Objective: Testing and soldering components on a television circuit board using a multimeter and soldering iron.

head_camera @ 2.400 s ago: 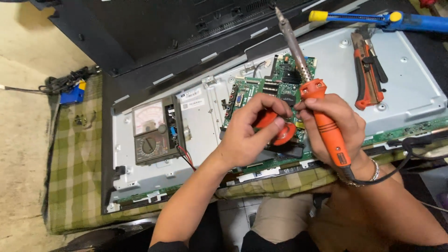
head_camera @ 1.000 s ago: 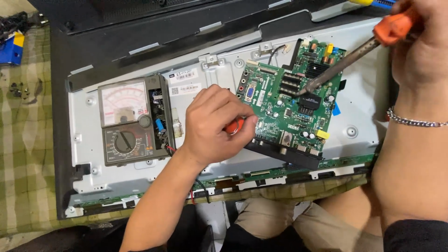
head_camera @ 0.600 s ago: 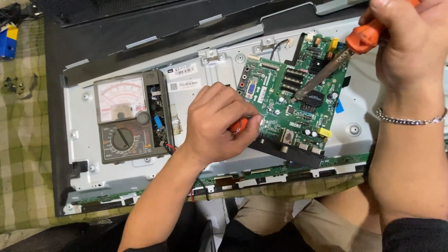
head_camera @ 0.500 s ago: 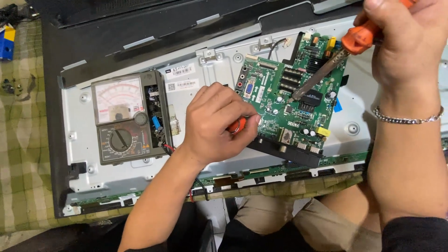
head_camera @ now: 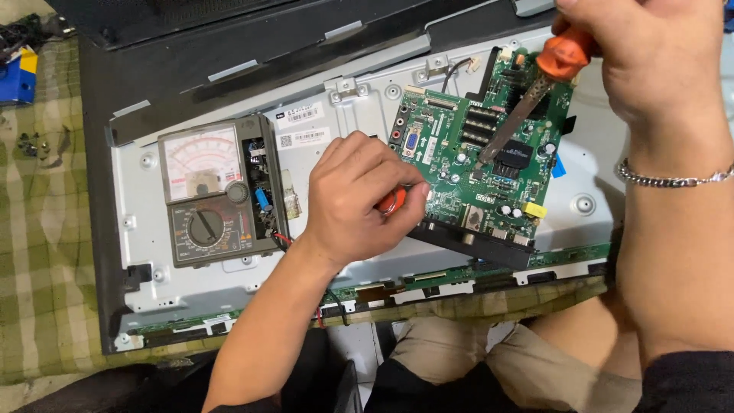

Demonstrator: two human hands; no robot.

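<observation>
Two hands are over the opened back of a flat screen. My right hand [head_camera: 650, 61], at about one o'clock in my view, is closed tight around the orange handle of a soldering iron [head_camera: 562, 57]; its metal shaft slants down toward seven o'clock and its tip [head_camera: 483, 162] touches the green circuit board [head_camera: 459, 160], just beside a black square chip [head_camera: 514, 155]. A silver chain bracelet [head_camera: 673, 180] sits on that wrist.

My left hand [head_camera: 355, 195] rests near the centre, its fingers curled in over a small red-orange thing [head_camera: 391, 202] pinched against the board's left edge (only a sliver of it shows, so I cannot tell what it is). The hand is nearly fully closed on it.

At nine o'clock from my left hand lies a needle meter [head_camera: 210, 191] with a white dial face above a round selector knob, its side open and showing a blue part; it lies flat on the grey metal panel [head_camera: 153, 291]. Red and black leads [head_camera: 284, 242] run from it under my left wrist.

The panel lies in a black frame [head_camera: 95, 191] on a green checked cloth [head_camera: 38, 252]. At ten o'clock, well apart, a blue and yellow thing [head_camera: 19, 76] lies on the cloth beside some small dark bits [head_camera: 34, 144].
</observation>
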